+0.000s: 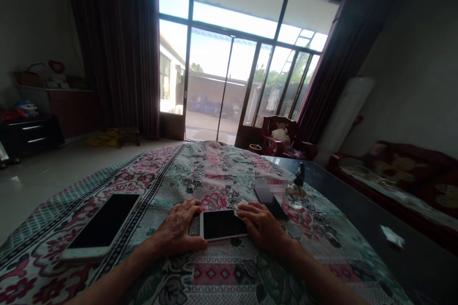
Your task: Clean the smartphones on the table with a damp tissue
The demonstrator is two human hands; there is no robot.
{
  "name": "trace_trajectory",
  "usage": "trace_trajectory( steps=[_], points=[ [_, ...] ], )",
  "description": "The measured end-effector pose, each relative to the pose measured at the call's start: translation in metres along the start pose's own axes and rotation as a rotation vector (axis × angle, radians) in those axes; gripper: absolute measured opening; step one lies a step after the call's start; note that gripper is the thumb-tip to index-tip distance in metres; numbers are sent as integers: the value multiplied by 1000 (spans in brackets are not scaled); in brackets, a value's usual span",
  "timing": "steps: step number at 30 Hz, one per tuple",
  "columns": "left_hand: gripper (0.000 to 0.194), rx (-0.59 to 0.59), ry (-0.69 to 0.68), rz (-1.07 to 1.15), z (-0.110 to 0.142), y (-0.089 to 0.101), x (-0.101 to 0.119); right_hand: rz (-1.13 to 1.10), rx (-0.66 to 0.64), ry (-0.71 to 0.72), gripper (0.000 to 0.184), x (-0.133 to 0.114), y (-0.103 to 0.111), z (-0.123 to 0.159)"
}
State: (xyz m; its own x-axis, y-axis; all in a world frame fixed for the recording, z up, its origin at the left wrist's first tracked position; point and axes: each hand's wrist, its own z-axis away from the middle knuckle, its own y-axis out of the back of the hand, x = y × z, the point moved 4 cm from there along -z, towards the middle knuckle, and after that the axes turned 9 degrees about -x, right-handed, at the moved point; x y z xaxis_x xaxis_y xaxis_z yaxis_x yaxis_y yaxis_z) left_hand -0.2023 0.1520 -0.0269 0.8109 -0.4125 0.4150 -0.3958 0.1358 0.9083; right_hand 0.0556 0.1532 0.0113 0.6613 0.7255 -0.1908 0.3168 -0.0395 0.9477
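A white smartphone (223, 225) lies flat on a floral tablecloth (214, 167), its dark screen facing up. My left hand (177, 228) grips the phone's left edge. My right hand (263, 226) rests over its right end, pressing a small white wipe (242, 208) against the top corner. A larger white smartphone (102, 224) lies to the left of my left hand, untouched. Just beyond my right hand are a dark flat object (270, 202) and a small glass bottle (296, 195).
The cloth covers part of a dark glossy table (361, 209), with a white paper scrap (392, 237) on the bare surface. A blurred patch (270, 187) sits on the cloth. Beyond stand a red sofa (397, 171), a red chair (281, 133) and glass doors (222, 66).
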Motion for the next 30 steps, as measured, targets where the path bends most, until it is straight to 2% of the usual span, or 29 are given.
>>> trace_trajectory(
  steps=[9, 15, 18, 22, 25, 30],
  points=[
    [73, 12, -9, 1, 1, -3, -4, -122, 36, 54, 42, 3, -1, 3],
    [73, -13, 2, 3, 2, 1, 2, -208, 70, 64, 34, 5, 5, 4],
    [73, -13, 4, 4, 3, 2, 3, -275, 72, 72, 32, -5, 13, 2],
    [74, -15, 8, -4, 2, 1, 2, -438, -21, 79, 34, -26, 18, 0],
    [75, -27, 11, -8, 1, 1, 2, -469, -67, 22, 30, -29, 15, -1],
    [75, -11, 2, 7, 1, 2, 2, -636, 36, -232, 22, -1, 12, -1]
  ],
)
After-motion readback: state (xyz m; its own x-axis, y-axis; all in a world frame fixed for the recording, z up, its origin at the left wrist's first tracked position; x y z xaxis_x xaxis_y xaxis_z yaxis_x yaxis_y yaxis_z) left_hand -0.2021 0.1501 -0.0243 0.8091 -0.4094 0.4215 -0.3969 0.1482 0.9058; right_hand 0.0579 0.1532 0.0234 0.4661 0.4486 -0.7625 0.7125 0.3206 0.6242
